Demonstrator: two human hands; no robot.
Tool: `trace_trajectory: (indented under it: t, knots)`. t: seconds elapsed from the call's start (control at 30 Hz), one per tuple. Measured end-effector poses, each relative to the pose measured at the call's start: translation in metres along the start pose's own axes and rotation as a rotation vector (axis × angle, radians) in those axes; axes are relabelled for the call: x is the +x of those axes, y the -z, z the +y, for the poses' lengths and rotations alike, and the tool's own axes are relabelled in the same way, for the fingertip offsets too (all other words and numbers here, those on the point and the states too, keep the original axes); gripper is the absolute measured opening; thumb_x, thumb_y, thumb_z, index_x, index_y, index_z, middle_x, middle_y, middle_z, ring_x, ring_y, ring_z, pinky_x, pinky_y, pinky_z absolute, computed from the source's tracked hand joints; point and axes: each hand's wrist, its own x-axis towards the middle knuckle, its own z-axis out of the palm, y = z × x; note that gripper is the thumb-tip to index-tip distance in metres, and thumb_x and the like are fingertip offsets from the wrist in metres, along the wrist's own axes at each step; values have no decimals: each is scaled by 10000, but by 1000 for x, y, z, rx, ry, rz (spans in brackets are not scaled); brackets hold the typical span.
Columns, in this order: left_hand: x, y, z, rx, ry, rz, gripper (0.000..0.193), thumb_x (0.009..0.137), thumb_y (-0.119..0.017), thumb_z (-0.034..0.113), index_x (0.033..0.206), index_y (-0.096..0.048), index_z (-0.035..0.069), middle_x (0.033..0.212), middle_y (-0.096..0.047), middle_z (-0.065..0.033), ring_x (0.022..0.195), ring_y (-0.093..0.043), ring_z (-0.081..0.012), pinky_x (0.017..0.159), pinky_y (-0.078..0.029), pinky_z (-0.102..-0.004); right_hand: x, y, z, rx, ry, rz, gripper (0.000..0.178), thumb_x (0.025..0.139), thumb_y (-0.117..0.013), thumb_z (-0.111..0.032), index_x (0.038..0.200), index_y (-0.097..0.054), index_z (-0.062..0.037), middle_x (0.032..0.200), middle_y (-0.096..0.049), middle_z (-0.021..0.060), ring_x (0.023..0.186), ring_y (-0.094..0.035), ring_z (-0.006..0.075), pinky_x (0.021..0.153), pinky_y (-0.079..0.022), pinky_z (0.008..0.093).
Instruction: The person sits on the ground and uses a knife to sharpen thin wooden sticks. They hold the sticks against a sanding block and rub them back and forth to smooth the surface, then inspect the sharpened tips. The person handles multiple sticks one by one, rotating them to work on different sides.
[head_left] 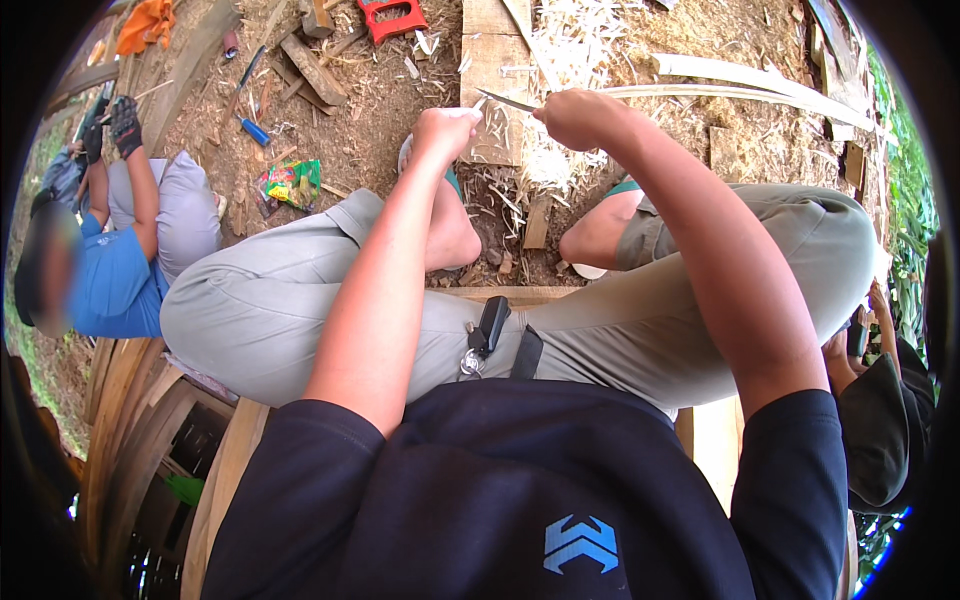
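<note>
My right hand [578,120] is closed round the handle of a knife, mostly hidden in the fist. Its dark, narrow blade [510,101] points left toward my other hand. My left hand [447,133] pinches a thin pale sliver of wood [480,103], close to the blade tip; whether the two touch is unclear. Both hands are held out in front of my knees, over a wooden plank [490,140]. A long pale strip [710,92] stretches rightward from behind my right hand; I cannot tell if the hand touches it.
Wood shavings [565,180] litter the ground. Farther left lie a red saw handle [392,18], a blue-handled tool [255,131], a colourful packet [292,184] and wood offcuts [312,70]. A gloved person in blue [125,265] sits at left; another person [880,430] is at right.
</note>
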Motion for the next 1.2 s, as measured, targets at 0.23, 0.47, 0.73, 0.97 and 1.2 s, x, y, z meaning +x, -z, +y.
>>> trace_trajectory:
  t: [0.23,0.47,0.73,0.97,1.2]
  knots:
    - [-3,-5,2,24,-11,45,243,840,-707,288,983,-796,112,804,-757,-74,749,-718,-188,727,-538,-329,13,-46,8,-170,149,179,313,969,-463,-157,910,-689,52,862,-703,248,795,-710,378,732,-567,464]
    - [-4,-10,-4,67,-16,88,224,842,-688,301,990,-788,166,953,-743,-138,901,-719,-312,812,-539,-370,-7,-35,-12,-391,182,282,223,865,-504,-63,804,-674,66,781,-693,253,655,-712,343,578,-580,419]
    - [-6,-5,11,134,20,47,245,839,-697,335,991,-782,162,966,-739,-136,915,-707,-331,824,-538,-383,7,-12,-29,-272,249,20,204,829,-534,-27,827,-716,64,823,-708,242,743,-721,357,655,-581,425]
    - [-7,-6,13,238,-51,90,244,851,-695,335,998,-781,160,991,-735,-138,932,-702,-337,832,-536,-389,15,25,-63,-199,33,-183,218,769,-625,-42,934,-768,-44,947,-733,178,843,-706,348,710,-557,439]
    - [-5,-8,2,242,-182,142,254,902,-644,297,938,-783,88,814,-746,-86,738,-680,-179,696,-509,-338,13,-31,-7,-57,53,-56,318,994,-480,-177,1027,-700,51,935,-699,265,890,-695,391,793,-550,467]
